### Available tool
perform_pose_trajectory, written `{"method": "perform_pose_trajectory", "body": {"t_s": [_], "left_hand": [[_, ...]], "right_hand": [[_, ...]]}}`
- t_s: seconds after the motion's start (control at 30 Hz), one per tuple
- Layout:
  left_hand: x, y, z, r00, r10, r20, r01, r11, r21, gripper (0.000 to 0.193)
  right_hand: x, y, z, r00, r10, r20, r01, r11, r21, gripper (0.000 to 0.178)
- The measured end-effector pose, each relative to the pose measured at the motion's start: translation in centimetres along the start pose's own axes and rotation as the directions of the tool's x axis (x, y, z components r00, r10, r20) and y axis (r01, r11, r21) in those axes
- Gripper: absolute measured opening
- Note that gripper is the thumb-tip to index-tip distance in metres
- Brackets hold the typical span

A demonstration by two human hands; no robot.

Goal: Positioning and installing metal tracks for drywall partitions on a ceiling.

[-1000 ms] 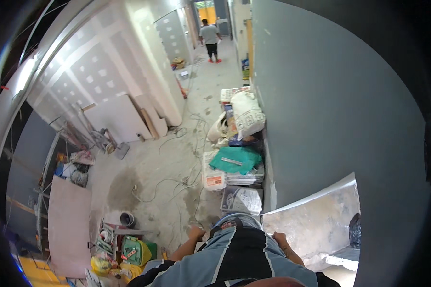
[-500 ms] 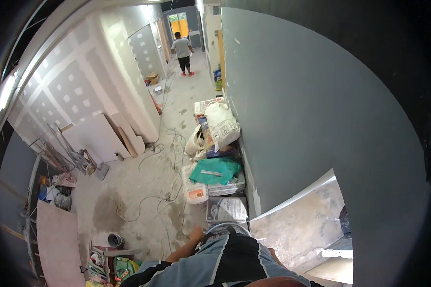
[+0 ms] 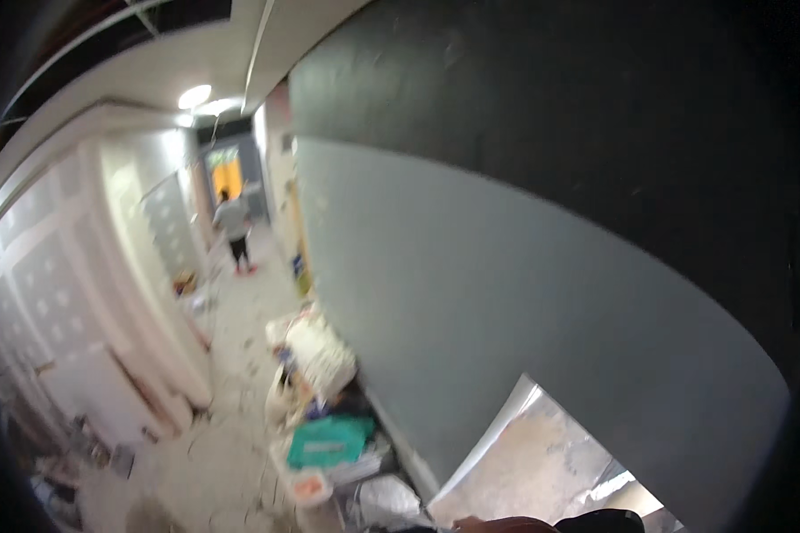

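Along the bottom edge, a blurred strip of skin tone with a black sleeve beside it seems to be my right arm [image 3: 516, 526]. Its hand is mostly cut off, and the fingers do not show. My left hand is out of view. Nearest in the picture are stacked bags [image 3: 378, 502] against the grey wall [image 3: 471, 293]. A green cloth or sheet [image 3: 329, 442] covers part of the pile, with a pale flat strip [image 3: 324, 447] lying on it. Beyond it slumps a full white sack [image 3: 320, 355].
A person [image 3: 234, 226] in a grey top and dark shorts stands far down the corridor. Loose boards [image 3: 93, 391] lean on the unfinished partition [image 3: 44, 266] at left. A low opening [image 3: 529, 462] with a pale edge cuts the right wall. Ceiling lights [image 3: 196, 96] glow above.
My view has swung up and to the right, blurring the picture. The left hand, my clothed body and the bucket have left the frame. More ceiling and dark upper wall show.
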State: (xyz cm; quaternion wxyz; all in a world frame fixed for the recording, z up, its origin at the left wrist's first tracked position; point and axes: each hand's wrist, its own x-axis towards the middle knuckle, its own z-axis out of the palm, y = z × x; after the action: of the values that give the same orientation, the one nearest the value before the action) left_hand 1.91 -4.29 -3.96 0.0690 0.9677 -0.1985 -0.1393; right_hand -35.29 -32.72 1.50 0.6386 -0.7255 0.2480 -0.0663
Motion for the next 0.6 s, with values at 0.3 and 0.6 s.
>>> {"method": "perform_pose_trajectory", "body": {"t_s": [0.3,0.6], "left_hand": [[5.0,15.6,-32.4,0.978,0.096,-0.186,-0.208,0.522,-0.827,0.067],[-4.5,29.4,-64.6,0.660,0.072,-0.748,-0.464,-0.744,-0.481,0.019]], "right_hand": [[23.9,-26.9,-13.5,0.991,-0.119,0.058,0.089,0.925,0.370,0.045],[17.9,-76.7,-23.2,0.720,-0.623,-0.305,0.693,0.660,0.289,0.049]]}}
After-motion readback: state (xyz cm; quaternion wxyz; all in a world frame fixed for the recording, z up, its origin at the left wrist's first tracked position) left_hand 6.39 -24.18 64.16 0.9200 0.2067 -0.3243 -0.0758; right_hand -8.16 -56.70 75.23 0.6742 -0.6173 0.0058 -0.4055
